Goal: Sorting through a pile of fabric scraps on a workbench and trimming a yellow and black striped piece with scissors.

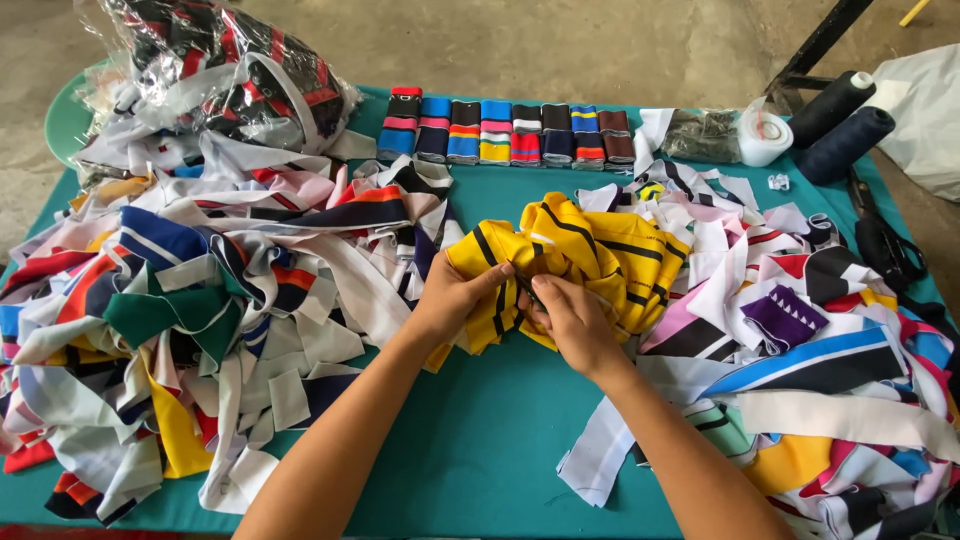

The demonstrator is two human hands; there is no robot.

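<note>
Partly hidden: fingertips of both hands sink into folds of the yellow black-striped fabric (590, 255). Left hand (455, 295) pinches its near-left edge; right hand (570, 315) pinches beside it, wrists angled inward.

The garment (590, 255) is yellow with thin black stripes; the table cover (480, 440) is teal; two thread cones (845, 125) are navy.

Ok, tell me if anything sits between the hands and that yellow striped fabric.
Nothing visible does. The left hand and right hand both already grip the yellow black-striped fabric directly, fingers pinched into its folds at the near edge. The piles of fabric strips lie off to either side on the green table.
</note>
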